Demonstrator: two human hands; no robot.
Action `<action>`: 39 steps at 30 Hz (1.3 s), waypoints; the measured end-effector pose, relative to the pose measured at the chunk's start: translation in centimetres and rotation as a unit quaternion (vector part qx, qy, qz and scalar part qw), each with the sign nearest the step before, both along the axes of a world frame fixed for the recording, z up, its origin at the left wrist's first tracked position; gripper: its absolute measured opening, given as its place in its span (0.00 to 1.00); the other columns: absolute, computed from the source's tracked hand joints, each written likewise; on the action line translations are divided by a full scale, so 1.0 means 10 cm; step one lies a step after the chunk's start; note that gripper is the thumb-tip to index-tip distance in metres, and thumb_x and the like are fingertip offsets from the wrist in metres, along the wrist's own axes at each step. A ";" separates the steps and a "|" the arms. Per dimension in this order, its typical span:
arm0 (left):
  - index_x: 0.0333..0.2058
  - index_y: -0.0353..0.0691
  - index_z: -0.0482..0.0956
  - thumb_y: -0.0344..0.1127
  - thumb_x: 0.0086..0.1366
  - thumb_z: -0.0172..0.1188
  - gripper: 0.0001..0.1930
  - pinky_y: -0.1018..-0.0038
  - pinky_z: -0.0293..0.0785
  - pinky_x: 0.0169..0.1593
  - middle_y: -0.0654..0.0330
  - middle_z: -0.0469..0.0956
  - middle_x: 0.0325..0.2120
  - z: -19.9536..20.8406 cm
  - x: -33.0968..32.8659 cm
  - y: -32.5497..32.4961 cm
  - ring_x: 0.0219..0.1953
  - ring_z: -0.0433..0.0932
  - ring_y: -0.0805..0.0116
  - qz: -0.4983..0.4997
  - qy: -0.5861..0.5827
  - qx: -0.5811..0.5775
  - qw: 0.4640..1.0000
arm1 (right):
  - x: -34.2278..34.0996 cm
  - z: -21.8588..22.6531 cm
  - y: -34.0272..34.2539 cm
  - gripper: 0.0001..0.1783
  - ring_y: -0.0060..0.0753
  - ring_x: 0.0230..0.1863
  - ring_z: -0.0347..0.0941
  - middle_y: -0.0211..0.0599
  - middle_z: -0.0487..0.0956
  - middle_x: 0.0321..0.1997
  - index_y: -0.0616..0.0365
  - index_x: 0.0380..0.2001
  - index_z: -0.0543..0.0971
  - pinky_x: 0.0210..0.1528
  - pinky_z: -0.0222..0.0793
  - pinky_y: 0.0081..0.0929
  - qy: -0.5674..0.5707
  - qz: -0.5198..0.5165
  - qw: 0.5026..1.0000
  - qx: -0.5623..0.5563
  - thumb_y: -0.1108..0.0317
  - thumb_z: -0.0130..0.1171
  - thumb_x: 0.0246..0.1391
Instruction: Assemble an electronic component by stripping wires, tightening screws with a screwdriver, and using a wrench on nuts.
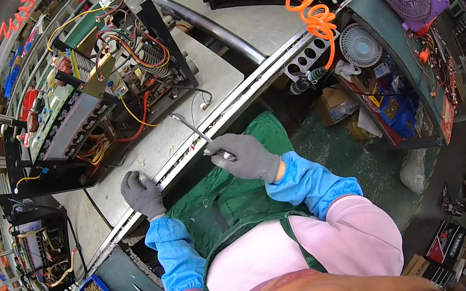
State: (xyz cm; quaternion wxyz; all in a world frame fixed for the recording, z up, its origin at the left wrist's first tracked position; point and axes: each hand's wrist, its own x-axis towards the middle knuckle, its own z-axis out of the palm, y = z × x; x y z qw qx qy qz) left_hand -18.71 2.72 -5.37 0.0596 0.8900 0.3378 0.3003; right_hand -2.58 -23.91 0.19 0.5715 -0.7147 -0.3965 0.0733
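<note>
Standing on the metal table point(111, 203): one open machine point(96, 84), its boards and wires bare. Likely hazard: a stray pull at its front could tear a loose wire from its joint. Left hand point(143, 195), grey glove: fingers loosely curled at the table edge, apparently holding nothing; fingertip contact, cannot tell. Right hand point(245, 157), grey glove: fingers closed round one slim metal tool point(190, 126), its shaft slanting over the table edge; whether the shiny piece at the palm is its other end, cannot tell. Yellow wire point(137, 118): free end near the tool's tip; a careless swing might snag it.
</note>
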 end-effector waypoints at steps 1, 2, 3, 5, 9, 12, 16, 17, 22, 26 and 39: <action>0.40 0.39 0.81 0.34 0.60 0.59 0.10 0.62 0.70 0.57 0.51 0.78 0.46 0.00 0.01 0.00 0.51 0.74 0.52 -0.001 -0.001 0.000 1.000 | -0.01 -0.06 -0.04 0.18 0.30 0.25 0.76 0.34 0.80 0.28 0.49 0.50 0.77 0.29 0.72 0.30 0.065 0.022 0.998 0.011 0.67 0.60 0.55; 0.40 0.39 0.81 0.34 0.60 0.59 0.10 0.62 0.70 0.56 0.51 0.79 0.46 0.01 0.01 0.00 0.51 0.74 0.52 0.000 -0.001 0.001 1.000 | -0.02 -0.13 -0.06 0.20 0.27 0.24 0.75 0.34 0.79 0.29 0.49 0.53 0.76 0.28 0.71 0.28 0.145 0.019 0.989 0.001 0.67 0.60 0.55; 0.40 0.39 0.81 0.34 0.60 0.59 0.10 0.62 0.70 0.56 0.52 0.79 0.45 0.00 0.01 0.01 0.51 0.74 0.52 0.003 -0.002 0.002 1.000 | -0.03 -0.14 -0.08 0.22 0.25 0.23 0.73 0.34 0.79 0.29 0.49 0.55 0.74 0.27 0.70 0.27 0.224 0.017 0.974 -0.009 0.67 0.59 0.56; 0.39 0.39 0.81 0.34 0.59 0.59 0.10 0.61 0.70 0.56 0.52 0.79 0.45 -0.01 0.01 0.03 0.51 0.74 0.52 0.000 -0.006 0.006 1.000 | -0.03 -0.16 -0.11 0.25 0.21 0.21 0.69 0.33 0.78 0.30 0.51 0.59 0.71 0.24 0.67 0.25 0.367 0.017 0.930 -0.021 0.67 0.59 0.57; 0.38 0.38 0.80 0.33 0.57 0.59 0.10 0.59 0.69 0.56 0.51 0.78 0.45 -0.03 -0.03 0.04 0.50 0.74 0.50 -0.007 -0.016 0.008 1.000 | 0.06 -0.19 -0.15 0.22 0.14 0.15 0.59 0.33 0.76 0.28 0.58 0.58 0.72 0.17 0.55 0.16 0.610 0.100 0.786 0.008 0.65 0.55 0.61; 0.38 0.40 0.80 0.34 0.54 0.59 0.12 0.58 0.68 0.57 0.52 0.78 0.45 0.02 -0.01 0.03 0.51 0.73 0.50 -0.012 -0.004 0.012 1.000 | 0.11 -0.26 -0.19 0.16 0.12 0.14 0.58 0.31 0.76 0.27 0.60 0.49 0.77 0.15 0.51 0.13 0.688 0.180 0.702 0.039 0.65 0.54 0.61; 0.38 0.41 0.80 0.33 0.55 0.59 0.12 0.60 0.69 0.57 0.54 0.78 0.45 0.03 0.00 0.03 0.51 0.73 0.52 -0.005 0.004 0.006 1.000 | 0.08 -0.11 -0.13 0.09 0.14 0.17 0.61 0.29 0.78 0.25 0.58 0.40 0.76 0.20 0.57 0.17 0.527 0.143 0.837 -0.042 0.66 0.54 0.60; 0.39 0.41 0.80 0.33 0.56 0.59 0.11 0.61 0.69 0.57 0.55 0.79 0.45 0.05 -0.01 0.02 0.51 0.74 0.52 0.003 0.012 0.002 1.000 | 0.07 -0.09 -0.09 0.09 0.16 0.18 0.63 0.30 0.78 0.25 0.58 0.40 0.76 0.21 0.59 0.18 0.487 0.117 0.863 -0.063 0.65 0.54 0.60; 0.38 0.41 0.81 0.34 0.57 0.60 0.11 0.61 0.70 0.56 0.55 0.79 0.45 0.08 0.00 0.00 0.51 0.74 0.53 0.010 0.004 0.000 1.000 | 0.11 -0.33 0.06 0.13 0.23 0.21 0.70 0.32 0.77 0.23 0.59 0.37 0.75 0.24 0.64 0.26 0.256 0.004 0.962 -0.092 0.59 0.52 0.61; 0.38 0.41 0.81 0.35 0.57 0.60 0.10 0.61 0.70 0.55 0.55 0.79 0.44 0.09 0.00 -0.01 0.50 0.74 0.53 0.013 -0.009 0.001 1.000 | 0.15 -0.44 0.05 0.17 0.42 0.25 0.76 0.41 0.78 0.23 0.59 0.36 0.74 0.28 0.68 0.37 0.087 -0.061 0.981 -0.161 0.55 0.50 0.63; 0.38 0.42 0.81 0.36 0.58 0.60 0.10 0.60 0.71 0.54 0.55 0.79 0.44 0.08 0.01 0.00 0.49 0.75 0.53 0.012 -0.014 0.002 1.000 | 0.22 -0.62 0.13 0.18 0.63 0.31 0.76 0.50 0.80 0.28 0.55 0.37 0.73 0.33 0.70 0.56 -0.052 -0.104 0.966 -0.231 0.52 0.44 0.67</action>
